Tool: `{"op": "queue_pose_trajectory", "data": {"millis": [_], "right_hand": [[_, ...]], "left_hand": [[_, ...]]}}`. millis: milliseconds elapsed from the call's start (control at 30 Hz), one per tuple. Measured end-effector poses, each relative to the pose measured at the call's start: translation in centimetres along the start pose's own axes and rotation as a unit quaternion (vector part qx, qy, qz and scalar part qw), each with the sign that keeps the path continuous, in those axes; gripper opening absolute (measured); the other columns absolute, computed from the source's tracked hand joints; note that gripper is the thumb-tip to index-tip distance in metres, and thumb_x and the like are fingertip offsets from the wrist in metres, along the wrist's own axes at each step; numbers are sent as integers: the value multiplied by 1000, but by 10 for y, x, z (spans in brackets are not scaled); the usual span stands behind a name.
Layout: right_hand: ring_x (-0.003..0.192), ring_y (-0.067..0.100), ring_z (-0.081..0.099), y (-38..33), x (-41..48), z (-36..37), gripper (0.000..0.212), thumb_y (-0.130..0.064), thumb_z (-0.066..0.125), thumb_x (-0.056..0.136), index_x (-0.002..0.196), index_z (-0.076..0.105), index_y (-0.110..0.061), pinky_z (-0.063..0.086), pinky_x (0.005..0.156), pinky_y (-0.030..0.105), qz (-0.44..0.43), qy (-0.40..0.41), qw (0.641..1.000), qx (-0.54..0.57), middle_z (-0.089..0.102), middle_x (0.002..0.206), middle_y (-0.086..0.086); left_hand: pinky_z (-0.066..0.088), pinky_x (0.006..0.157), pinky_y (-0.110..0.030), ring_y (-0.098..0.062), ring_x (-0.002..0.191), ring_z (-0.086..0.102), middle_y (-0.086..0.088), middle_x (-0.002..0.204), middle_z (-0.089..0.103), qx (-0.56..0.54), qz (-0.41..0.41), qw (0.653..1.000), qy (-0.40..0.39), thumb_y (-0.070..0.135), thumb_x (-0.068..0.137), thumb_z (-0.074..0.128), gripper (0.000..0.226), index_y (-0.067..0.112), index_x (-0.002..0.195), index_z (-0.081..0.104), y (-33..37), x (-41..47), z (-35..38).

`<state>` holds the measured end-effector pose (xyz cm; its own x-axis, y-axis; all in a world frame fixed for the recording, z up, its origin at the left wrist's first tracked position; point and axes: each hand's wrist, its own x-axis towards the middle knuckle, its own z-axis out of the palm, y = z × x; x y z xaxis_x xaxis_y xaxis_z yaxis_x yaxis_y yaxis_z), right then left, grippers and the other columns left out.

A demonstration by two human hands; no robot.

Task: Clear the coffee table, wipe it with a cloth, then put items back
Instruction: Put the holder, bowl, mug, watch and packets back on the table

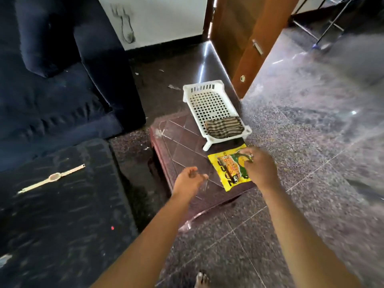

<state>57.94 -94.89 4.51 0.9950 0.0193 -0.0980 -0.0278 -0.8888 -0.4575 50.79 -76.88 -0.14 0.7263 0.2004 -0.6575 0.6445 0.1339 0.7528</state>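
Right hand (257, 165) is pinching the packet (230, 171) by its far end; left hand (189, 179) is hovering beside it, loosely curled, empty.

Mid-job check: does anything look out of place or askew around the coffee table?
The white basket sits skewed at the far corner of the coffee table, its far end seemingly past the edge. A wristwatch lies off the table on the dark cushion. Scraps litter the floor beside the sofa.

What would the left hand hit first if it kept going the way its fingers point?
Probably the yellow printed snack packet on the dark red table, which the right hand grips. The left hand hovers, height unclear, so it might pass over.
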Motion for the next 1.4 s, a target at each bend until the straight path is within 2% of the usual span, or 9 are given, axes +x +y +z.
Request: {"op": "queue_pose_trajectory", "data": {"millis": [200,500,567,667,800,867,1033,1200,1400], "right_hand": [[139,20,26,38,51,-26,76,0,62,79,143,36,-30,29,111,40,-155,-261,938,-169,31,152,0],[135,26,26,34,75,-24,81,-31,78,73,143,37,-27,30,108,46,-196,-297,891,-280,36,145,6],[132,26,29,33,77,-22,81,-40,78,71,141,42,-23,31,107,44,-195,-302,886,-294,39,141,6],[127,26,38,28,72,-22,81,-44,79,69,138,45,-17,34,102,39,-172,-311,896,-266,45,137,5],[113,25,52,8,51,-14,81,-36,82,69,136,43,-14,38,80,29,-104,-321,932,-134,52,133,9],[118,23,50,-8,38,-5,85,-37,81,70,139,39,-12,39,84,29,-89,-319,939,-90,47,140,9],[133,24,39,-77,-11,33,93,-38,78,73,146,27,-11,36,98,35,-61,-333,941,-14,37,149,8],[116,25,48,-152,-71,74,83,-35,77,76,140,30,-11,38,83,33,-54,-345,937,33,46,137,11],[103,20,55,-241,-154,157,72,-45,83,64,119,41,-25,46,86,37,-59,-393,914,81,57,119,0]], "left_hand": [[50,79,-33,-23,98,62,1,101,58,33,-36,997,53,17,79,74,66,12,136,41,-11,27,82],[56,70,-39,-27,74,65,-4,75,67,53,-39,994,88,4,73,61,21,15,89,68,-15,34,100],[51,63,-35,-26,65,58,-2,65,62,41,-30,994,94,0,77,57,20,18,77,66,-16,33,97],[56,69,-46,-27,68,61,-5,67,65,6,-38,996,86,0,79,56,23,17,69,67,-22,33,84],[57,64,-37,-24,68,60,-8,71,63,-62,-49,994,74,0,87,60,21,15,72,63,-25,22,45],[54,58,-30,-22,64,60,-7,71,64,-77,-29,992,92,3,88,61,18,14,74,63,-29,9,14],[53,77,-39,-22,73,61,-3,73,68,-100,12,985,139,10,90,60,16,16,77,68,-52,-28,-89],[49,65,-30,-16,64,60,2,68,68,-112,51,971,207,16,91,61,13,14,79,66,-78,-80,-194],[47,60,-21,-4,58,60,4,67,68,-117,87,940,307,14,90,63,11,7,82,63,-120,-148,-325]]}}
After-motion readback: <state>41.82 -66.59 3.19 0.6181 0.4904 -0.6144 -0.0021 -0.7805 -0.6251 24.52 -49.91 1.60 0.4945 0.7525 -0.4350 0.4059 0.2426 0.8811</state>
